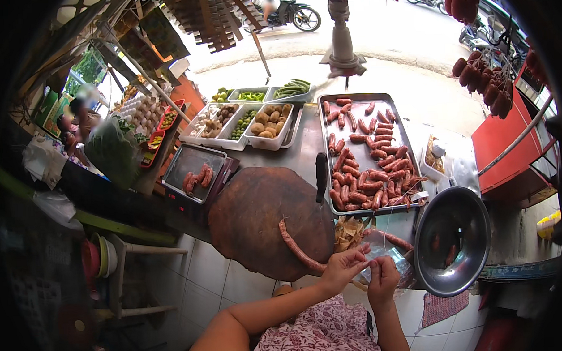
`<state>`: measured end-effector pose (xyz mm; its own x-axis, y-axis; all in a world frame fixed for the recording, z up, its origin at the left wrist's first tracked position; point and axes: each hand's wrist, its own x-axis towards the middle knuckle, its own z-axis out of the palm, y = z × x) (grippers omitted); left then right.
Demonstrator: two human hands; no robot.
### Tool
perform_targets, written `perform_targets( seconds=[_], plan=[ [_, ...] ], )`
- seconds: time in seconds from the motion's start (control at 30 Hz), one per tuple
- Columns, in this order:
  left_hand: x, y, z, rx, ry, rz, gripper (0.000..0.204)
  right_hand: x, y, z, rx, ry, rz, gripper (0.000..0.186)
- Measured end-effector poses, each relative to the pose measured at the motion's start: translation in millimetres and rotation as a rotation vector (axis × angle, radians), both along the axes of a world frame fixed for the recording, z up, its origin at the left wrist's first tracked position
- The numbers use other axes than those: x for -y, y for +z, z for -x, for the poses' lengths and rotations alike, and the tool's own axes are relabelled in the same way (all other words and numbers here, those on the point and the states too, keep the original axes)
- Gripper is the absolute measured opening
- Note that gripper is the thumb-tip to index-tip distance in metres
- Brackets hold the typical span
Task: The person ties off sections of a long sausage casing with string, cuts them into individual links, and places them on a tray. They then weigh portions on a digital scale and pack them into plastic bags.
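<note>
Over the front edge of the work table, my left hand (346, 270) and my right hand (382, 281) meet, fingers pinched on a thin pale string. Most of the string is too fine to follow. A long raw sausage (297, 248) curves across the round wooden chopping board (263, 207) and runs to my left hand. Beyond my hands a further length of sausage (391, 238) lies by a clear plastic bag (392, 261) and crumpled brown paper (348, 232). To the right sits a metal bowl (427, 257) holding a few sausage pieces.
A metal tray (321, 121) of short sausages stands behind, with a black-handled knife (321, 174) by its left edge. Sausages lie on a scale (175, 170) at left. White vegetable bins (247, 139) stand at the back. Sausages (492, 94) hang at upper right.
</note>
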<state>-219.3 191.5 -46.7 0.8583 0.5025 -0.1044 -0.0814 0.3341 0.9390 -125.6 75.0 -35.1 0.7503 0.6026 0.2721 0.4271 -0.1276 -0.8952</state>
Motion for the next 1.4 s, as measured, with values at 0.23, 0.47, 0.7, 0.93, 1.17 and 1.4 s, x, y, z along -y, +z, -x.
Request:
perform_targets(
  seconds=[0.23,0.47,0.7,0.93,1.17,1.4],
  plan=[
    [3.1,-5.4,18.8,-0.144,-0.096,-0.678,0.05,3.8,-25.5,6.1,-0.06,0.167,0.3,0.004],
    [-24.5,-51.3,77.9,-0.348,0.228,0.258,0.036,4.9,-7.9,18.0,-1.119,0.604,0.096,0.029],
    [-106.2,-100.3,98.2,-1.074,0.599,-0.882,0.035,-14.6,-6.1,37.7,-0.592,0.581,0.49,0.028],
    [-75.9,-89.3,93.9,-0.161,0.707,0.162,0.015,-20.2,-19.0,36.6,-0.422,0.635,0.516,0.03],
    [-16.4,-36.3,65.9,-0.159,0.367,0.022,0.036,-48.7,-13.6,17.8,-0.932,0.351,0.141,0.038],
    [-19.2,-19.8,42.5,-0.343,0.198,-0.357,0.032,-49.9,-7.2,-8.0,-1.0,0.303,-0.039,0.022]
  ],
)
